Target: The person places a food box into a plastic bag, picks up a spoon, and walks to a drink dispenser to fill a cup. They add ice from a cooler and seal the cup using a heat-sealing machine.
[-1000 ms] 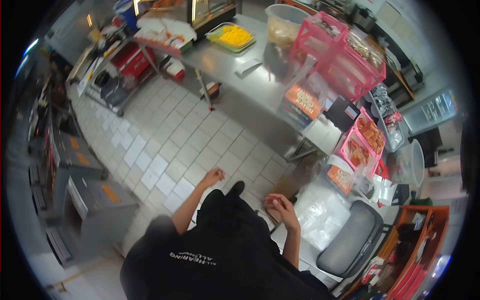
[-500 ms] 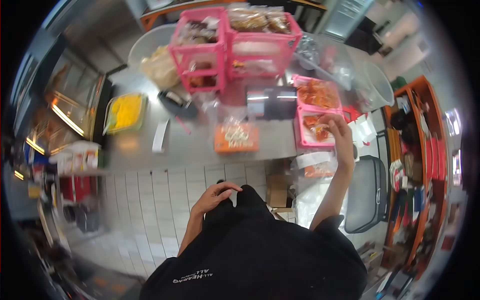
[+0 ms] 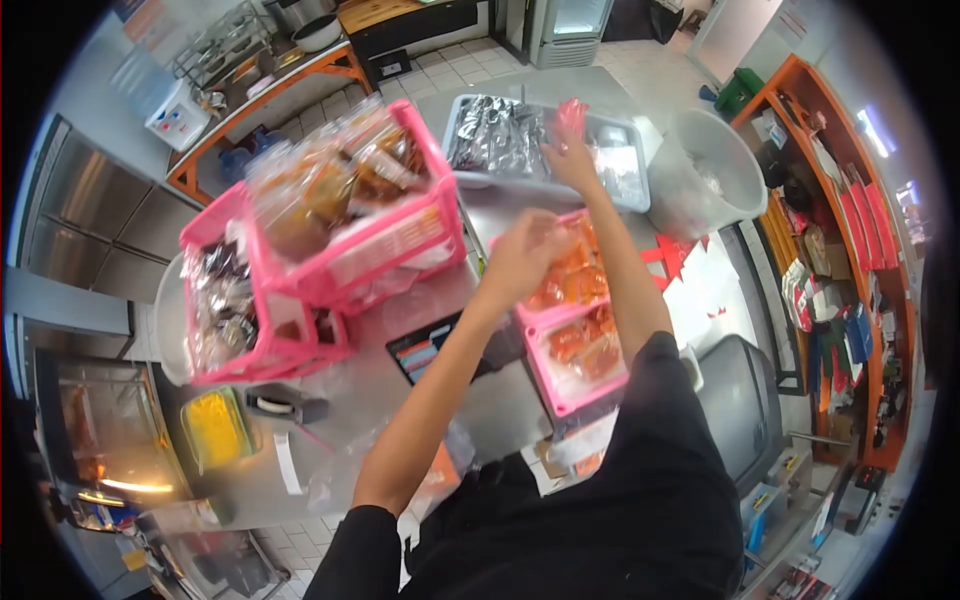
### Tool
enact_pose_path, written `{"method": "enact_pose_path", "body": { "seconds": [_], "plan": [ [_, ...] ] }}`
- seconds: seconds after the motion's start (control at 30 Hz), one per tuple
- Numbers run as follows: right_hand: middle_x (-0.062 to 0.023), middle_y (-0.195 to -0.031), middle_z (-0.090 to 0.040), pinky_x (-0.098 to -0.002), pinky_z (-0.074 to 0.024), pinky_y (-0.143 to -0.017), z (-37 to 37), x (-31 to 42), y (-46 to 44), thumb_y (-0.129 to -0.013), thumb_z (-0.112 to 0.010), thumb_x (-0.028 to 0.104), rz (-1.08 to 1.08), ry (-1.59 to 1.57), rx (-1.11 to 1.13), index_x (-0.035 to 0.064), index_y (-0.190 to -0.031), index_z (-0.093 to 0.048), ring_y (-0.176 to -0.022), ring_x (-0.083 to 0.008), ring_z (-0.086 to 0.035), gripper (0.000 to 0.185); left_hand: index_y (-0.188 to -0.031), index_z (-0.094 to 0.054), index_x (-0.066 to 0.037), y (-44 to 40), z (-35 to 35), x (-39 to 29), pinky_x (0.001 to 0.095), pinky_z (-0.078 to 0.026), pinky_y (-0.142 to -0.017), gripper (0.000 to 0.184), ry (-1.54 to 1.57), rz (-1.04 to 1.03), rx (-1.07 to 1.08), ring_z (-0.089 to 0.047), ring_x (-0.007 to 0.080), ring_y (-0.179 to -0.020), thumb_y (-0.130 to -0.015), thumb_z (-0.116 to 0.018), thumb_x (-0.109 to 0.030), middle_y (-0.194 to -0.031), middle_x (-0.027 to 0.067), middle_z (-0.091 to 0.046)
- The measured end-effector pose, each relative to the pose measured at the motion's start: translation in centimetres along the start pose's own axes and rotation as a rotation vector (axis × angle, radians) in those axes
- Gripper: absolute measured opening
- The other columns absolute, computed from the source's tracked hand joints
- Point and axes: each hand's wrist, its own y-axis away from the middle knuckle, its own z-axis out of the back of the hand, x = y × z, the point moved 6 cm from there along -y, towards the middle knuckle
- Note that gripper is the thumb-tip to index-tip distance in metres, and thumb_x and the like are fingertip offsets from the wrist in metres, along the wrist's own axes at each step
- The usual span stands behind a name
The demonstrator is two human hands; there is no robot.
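Across steel table (image 3: 510, 420), reaches out with both bare hands; holds left hand (image 3: 528, 252) over orange packets (image 3: 578, 287) in rear pink basket (image 3: 532, 317) — too blurred to tell wide or narrow; touches red packet (image 3: 571, 117) with right hand (image 3: 569, 160), over pale blue tray (image 3: 480, 181) of silvery packets (image 3: 497, 135) — cannot tell whether gripped; shows tablet (image 3: 412, 353) near left forearm, clear tub (image 3: 705, 195) just beside tray.

Orange wooden shelves (image 3: 880, 300) line the right wall beyond the steel table (image 3: 345, 410)
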Motion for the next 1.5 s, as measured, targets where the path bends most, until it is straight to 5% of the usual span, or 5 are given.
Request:
{"method": "enact_pose_path", "body": {
  "seconds": [0.23, 0.37, 0.8, 1.1, 1.5],
  "plan": [
    [-0.0250, -0.159, -0.010, -0.0694, -0.0216, -0.108, -9.2, -2.3, -6.3, -0.063, -0.080, 0.053, -0.329, 0.525, 0.305, 0.0199, -0.146, -0.037, -0.141, -0.0565, -0.012, 0.100, -0.109, -0.058, -0.003, -17.5, 4.2, 10.3, 0.0452, -0.042, -0.093, 0.025, -0.430, -0.195, -0.606, -0.055, 0.0384, -0.107, -0.088, -0.060, -0.015, -0.110, 0.0187, -0.061],
    [-0.0214, -0.160, -0.007, -0.0686, -0.0332, -0.102, -10.7, -5.7, -4.9, -0.060, -0.084, 0.049, -0.465, 0.469, 0.495, 0.0229, -0.150, -0.029, -0.141, -0.0537, -0.016, 0.109, -0.112, -0.059, -0.004, -20.9, 6.9, 13.0, 0.0479, -0.037, -0.101, 0.030, -0.512, -0.126, -0.777, -0.049, 0.0386, -0.120, -0.086, -0.062, -0.019, -0.116, 0.0177, -0.061],
    [-0.0143, -0.155, -0.026, -0.0647, -0.0376, -0.101, -7.3, -7.3, -0.8, -0.066, -0.081, 0.033, -0.226, 0.382, 0.443, 0.0137, -0.143, -0.039, -0.133, -0.0463, -0.037, 0.090, -0.136, -0.044, 0.001, -21.7, 6.5, 18.8, 0.0525, -0.035, -0.106, 0.078, -0.762, 0.290, -0.552, -0.038, 0.0403, -0.134, -0.074, -0.077, -0.034, -0.136, 0.0242, -0.046],
    [-0.0233, -0.143, -0.039, -0.0500, -0.0454, -0.097, -5.9, -7.2, -2.7, -0.080, -0.057, 0.021, -0.224, 0.233, 0.411, -0.0013, -0.134, -0.042, -0.111, -0.0468, -0.056, 0.060, -0.150, 0.022, -0.010, -24.3, 10.5, 22.8, 0.0418, -0.042, -0.104, 0.148, -0.593, 0.587, -0.383, -0.060, 0.0383, -0.115, -0.057, -0.089, -0.040, -0.125, 0.0287, -0.058],
    [-0.0286, -0.148, -0.032, -0.0444, -0.0385, -0.107, -6.7, -6.5, -2.0, -0.080, -0.066, 0.031, -0.187, 0.124, 0.380, -0.0006, -0.148, -0.021, -0.129, -0.0453, -0.043, 0.087, -0.156, -0.003, -0.031, -21.8, 6.2, 17.6, 0.0529, -0.048, -0.092, 0.112, -0.792, 0.537, -0.429, -0.062, 0.0474, -0.103, -0.072, -0.078, -0.023, -0.117, 0.0326, -0.057]
  ]
}}
